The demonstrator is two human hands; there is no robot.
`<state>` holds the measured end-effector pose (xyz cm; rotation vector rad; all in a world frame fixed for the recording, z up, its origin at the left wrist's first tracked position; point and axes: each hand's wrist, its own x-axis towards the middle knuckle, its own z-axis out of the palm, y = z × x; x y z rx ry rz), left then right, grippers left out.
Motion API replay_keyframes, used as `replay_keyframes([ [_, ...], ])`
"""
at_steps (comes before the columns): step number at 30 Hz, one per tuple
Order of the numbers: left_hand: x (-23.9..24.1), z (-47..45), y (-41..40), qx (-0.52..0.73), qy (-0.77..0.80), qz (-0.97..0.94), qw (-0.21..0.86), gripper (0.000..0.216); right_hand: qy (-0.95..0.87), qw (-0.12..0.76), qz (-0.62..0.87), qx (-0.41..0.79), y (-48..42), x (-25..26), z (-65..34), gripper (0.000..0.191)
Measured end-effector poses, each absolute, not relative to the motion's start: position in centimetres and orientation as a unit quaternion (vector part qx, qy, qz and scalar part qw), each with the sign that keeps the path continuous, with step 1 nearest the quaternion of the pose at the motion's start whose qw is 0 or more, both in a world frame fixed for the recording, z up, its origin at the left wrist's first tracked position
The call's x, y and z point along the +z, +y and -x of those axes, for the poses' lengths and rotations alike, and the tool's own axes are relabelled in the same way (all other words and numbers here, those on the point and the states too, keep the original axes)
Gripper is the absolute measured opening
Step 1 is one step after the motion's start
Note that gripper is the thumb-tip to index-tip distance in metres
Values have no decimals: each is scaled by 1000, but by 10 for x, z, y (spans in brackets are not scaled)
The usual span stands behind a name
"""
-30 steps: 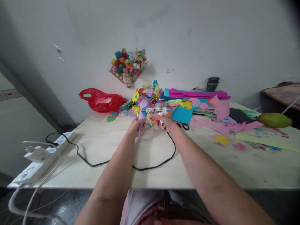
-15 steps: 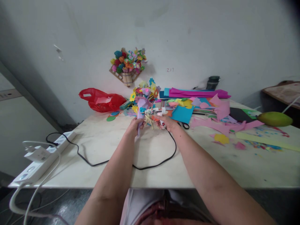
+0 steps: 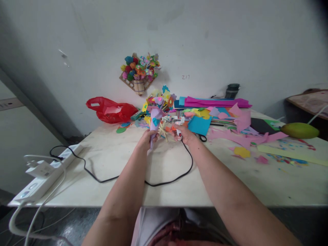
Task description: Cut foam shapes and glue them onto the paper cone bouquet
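My left hand [image 3: 150,137] is closed round the lower end of a rolled lilac paper cone [image 3: 154,124]. The cone stands nearly upright and has a small blue paper piece [image 3: 155,121] on its side. In my right hand [image 3: 185,134] is a hot glue gun [image 3: 179,132] with an orange trigger, a red switch and a black cord [image 3: 191,160]. Its nozzle end points left towards the cone; whether it touches the blue piece I cannot tell. Between my hands are pale yellow sticks [image 3: 163,132], and colourful paper flowers [image 3: 159,99] rise behind the cone.
A red plastic bag [image 3: 110,110] lies at the back left. On the left edge is a white power strip [image 3: 43,181] with a charger [image 3: 41,169]. Paper scraps [image 3: 243,138], a blue sheet [image 3: 200,125] and black-handled scissors [image 3: 202,138] lie to the right.
My right hand and the glue gun have shifted slightly right, away from the cone. My left hand holds the cone in about the same place.
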<state>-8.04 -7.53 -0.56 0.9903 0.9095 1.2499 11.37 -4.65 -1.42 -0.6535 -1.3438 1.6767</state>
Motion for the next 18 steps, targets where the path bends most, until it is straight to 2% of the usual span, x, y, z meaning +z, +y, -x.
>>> replay_keyframes([
  [18,-5,77,-77,535,409,-443,592,29,-571,439,277,636,-47,-14,-108,38],
])
